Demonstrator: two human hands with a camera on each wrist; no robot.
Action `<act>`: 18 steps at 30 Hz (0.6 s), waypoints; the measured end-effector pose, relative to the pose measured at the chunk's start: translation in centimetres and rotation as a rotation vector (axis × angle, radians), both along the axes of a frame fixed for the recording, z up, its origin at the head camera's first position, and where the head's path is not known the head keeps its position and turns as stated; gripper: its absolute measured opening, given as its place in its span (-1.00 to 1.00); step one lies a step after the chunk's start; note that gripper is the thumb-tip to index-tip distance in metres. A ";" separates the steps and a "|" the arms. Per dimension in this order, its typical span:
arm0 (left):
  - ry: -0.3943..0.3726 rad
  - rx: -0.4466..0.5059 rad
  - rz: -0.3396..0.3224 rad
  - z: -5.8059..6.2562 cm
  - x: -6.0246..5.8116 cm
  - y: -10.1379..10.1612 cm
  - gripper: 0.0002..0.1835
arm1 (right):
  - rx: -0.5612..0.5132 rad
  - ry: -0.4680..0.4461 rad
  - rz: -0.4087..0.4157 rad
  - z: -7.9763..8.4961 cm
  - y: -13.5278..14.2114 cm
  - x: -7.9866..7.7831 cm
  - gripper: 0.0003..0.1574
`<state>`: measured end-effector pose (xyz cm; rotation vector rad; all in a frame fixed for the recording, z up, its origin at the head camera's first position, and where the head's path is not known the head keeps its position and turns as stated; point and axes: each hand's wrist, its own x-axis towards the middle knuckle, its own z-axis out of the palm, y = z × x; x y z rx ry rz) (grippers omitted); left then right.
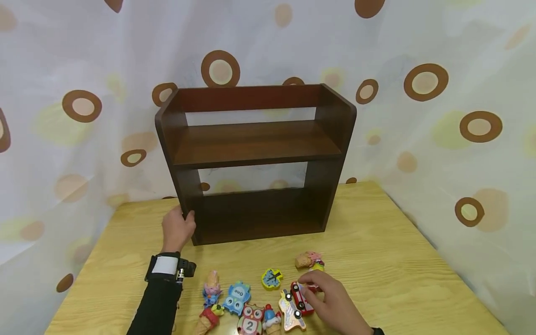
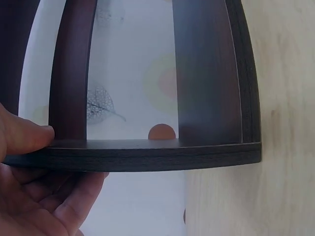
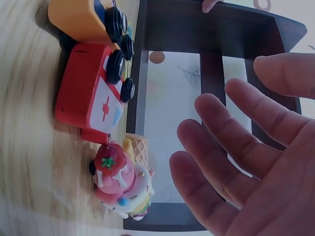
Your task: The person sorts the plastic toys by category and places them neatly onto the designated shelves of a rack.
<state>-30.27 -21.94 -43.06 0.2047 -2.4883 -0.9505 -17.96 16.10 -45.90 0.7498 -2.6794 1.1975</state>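
Note:
A dark brown two-tier wooden shelf [image 1: 259, 142] stands on the table by the wall. My left hand [image 1: 177, 229] grips its left side panel [image 2: 147, 158], with the thumb on the inner side and the fingers outside. Over the toys at the front right is my right hand [image 1: 332, 298], holding nothing, its fingers spread and slightly bent in the right wrist view. Close beside it lies a red toy ambulance [image 3: 81, 93] tipped on its side, wheels showing. Next to that is an orange-sided toy vehicle [image 3: 78, 19]. Ice cream cone toys [image 3: 118, 179] lie beyond the ambulance.
Several other small toys lie along the table's front: a blue owl [image 1: 237, 297], a red owl with a 2 [image 1: 251, 320], a yellow clock-like piece [image 1: 272, 278] and more ice cream cones [image 1: 212, 284]. A patterned cloth [image 1: 444, 177] covers the walls behind and beside the table [image 1: 385, 260].

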 end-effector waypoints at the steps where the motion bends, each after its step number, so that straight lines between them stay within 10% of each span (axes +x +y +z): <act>1: 0.003 -0.001 -0.001 0.0 0.2 0.1 -0.73 | 0.000 -0.005 0.001 0.0 0.0 0.1 -0.85; 11: 0.042 -0.003 -0.016 -0.6 3.6 0.6 -0.79 | 0.015 0.003 0.005 0.1 -0.4 0.8 -0.82; 18: 0.091 -0.009 -0.021 -1.0 6.0 0.8 -0.80 | -0.047 0.166 0.078 -0.8 -0.9 0.9 -0.82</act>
